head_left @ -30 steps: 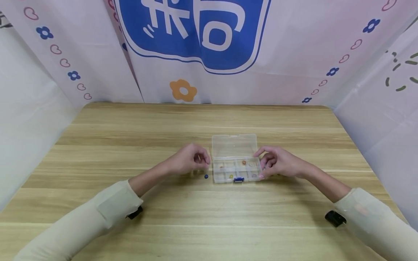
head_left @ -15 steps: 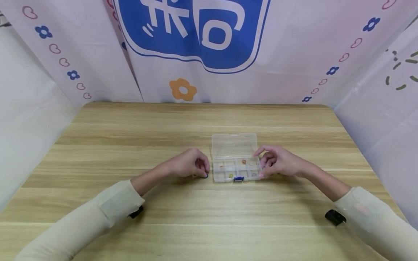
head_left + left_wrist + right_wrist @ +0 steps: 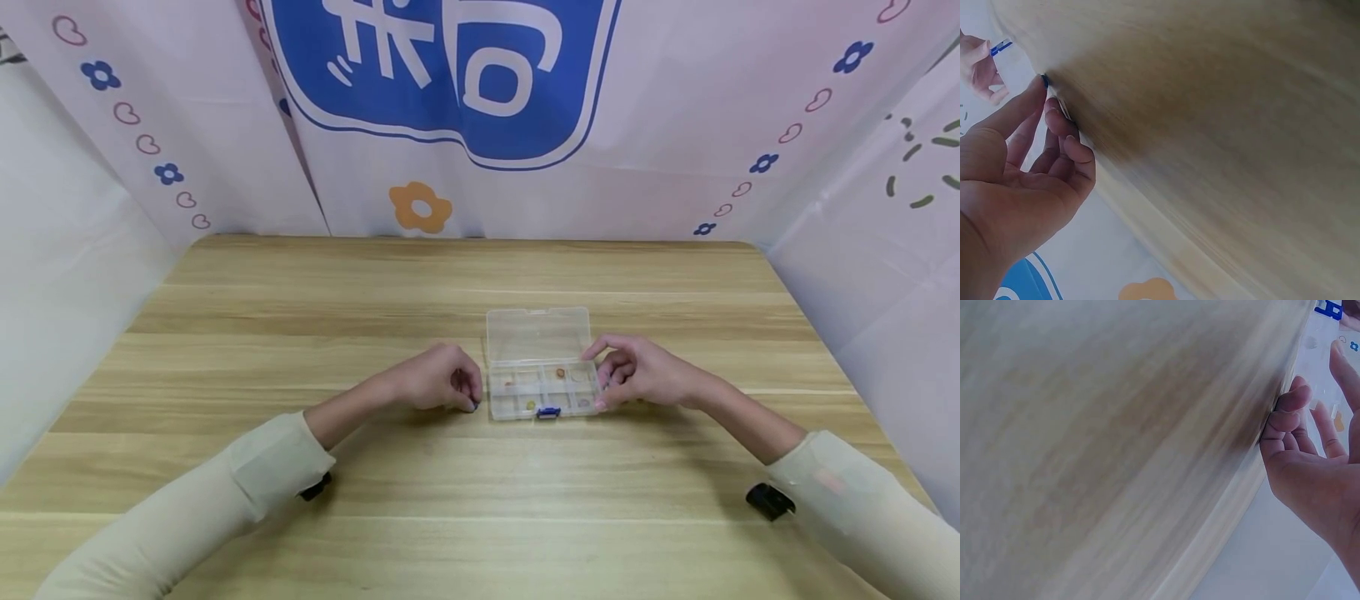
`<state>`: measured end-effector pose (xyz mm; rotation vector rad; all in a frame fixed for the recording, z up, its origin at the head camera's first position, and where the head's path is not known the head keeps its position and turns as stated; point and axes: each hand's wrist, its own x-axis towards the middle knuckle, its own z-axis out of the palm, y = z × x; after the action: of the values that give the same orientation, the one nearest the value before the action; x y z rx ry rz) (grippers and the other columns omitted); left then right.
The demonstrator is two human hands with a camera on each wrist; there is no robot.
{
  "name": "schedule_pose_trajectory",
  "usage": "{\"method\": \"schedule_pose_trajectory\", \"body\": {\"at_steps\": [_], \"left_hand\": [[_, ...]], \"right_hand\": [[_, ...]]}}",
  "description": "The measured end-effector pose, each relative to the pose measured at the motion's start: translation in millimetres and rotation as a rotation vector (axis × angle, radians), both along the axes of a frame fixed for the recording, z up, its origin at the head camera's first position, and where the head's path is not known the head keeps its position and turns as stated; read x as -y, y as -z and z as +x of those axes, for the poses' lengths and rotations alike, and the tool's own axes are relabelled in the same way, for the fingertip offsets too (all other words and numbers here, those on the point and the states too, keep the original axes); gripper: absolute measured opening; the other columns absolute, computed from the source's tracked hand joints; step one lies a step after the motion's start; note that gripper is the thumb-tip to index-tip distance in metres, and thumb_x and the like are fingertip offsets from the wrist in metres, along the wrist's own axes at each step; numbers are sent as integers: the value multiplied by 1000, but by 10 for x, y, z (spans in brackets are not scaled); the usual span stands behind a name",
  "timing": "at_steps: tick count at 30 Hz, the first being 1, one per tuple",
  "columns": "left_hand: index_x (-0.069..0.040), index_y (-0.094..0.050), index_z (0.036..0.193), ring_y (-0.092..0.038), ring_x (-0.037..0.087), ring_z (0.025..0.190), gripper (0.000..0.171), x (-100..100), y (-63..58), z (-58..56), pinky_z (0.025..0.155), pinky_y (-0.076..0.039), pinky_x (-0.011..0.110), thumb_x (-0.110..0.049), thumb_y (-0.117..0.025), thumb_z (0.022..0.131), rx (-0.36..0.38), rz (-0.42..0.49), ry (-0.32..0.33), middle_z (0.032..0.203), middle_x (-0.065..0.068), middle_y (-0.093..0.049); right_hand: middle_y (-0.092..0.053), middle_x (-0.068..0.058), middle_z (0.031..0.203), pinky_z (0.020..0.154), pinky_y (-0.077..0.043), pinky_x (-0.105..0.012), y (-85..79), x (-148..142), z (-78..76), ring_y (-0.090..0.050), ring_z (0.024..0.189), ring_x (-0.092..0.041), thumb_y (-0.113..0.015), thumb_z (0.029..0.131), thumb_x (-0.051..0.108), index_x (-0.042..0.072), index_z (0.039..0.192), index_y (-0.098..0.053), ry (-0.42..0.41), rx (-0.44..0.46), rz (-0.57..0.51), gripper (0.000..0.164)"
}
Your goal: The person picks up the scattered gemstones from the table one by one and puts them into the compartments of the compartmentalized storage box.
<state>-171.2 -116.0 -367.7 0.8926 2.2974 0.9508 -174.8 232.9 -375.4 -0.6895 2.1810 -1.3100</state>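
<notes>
Between thumb and fingertips, my left hand (image 3: pixel 435 379) pinches a small dark blue bead (image 3: pixel 1045 80), low over the table just left of a clear plastic compartment box (image 3: pixel 517 414). The box's lid (image 3: pixel 538 335) is tipped back and a blue latch (image 3: pixel 548 412) sits on its front. Inside its compartments lie an orange bead (image 3: pixel 560 374), a yellow bead (image 3: pixel 531 405) and a pale purple one (image 3: pixel 584 403). My right hand (image 3: pixel 645 375) holds the box at its right end, thumb at the front corner and index finger near the hinge corner.
The wooden table (image 3: pixel 480 517) extends around the box on all sides. A white printed cloth (image 3: pixel 637 196) hangs along the back edge, with more white sheeting at both sides. Black straps or devices (image 3: pixel 770 502) show under the sleeves.
My left hand has come down onto the blue bead, which lay on the table, and now pinches it. The right hand and the box have stayed in place.
</notes>
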Motion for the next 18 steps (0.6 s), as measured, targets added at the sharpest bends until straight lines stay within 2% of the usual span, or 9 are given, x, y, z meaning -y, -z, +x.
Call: {"method": "schedule_pose_trajectory", "body": {"at_steps": [12, 18], "left_hand": [[-1, -72, 81, -55, 6, 67, 12, -2, -12, 13, 62, -49, 21, 5, -80, 86, 4, -19, 7, 76, 0, -66], [-2, -71, 81, -55, 6, 66, 13, 13, -9, 13, 61, -49, 21, 5, -81, 85, 19, -1, 2, 76, 0, -66]], "right_hand": [[-65, -13, 88, 63, -50, -22, -13, 5, 4, -58, 71, -13, -85, 80, -4, -10, 126, -54, 1, -3, 2, 56], [-65, -14, 88, 63, -50, -22, -17, 7, 0, -58, 70, -12, -85, 81, -4, -10, 126, -54, -1, -2, 8, 56]]}}
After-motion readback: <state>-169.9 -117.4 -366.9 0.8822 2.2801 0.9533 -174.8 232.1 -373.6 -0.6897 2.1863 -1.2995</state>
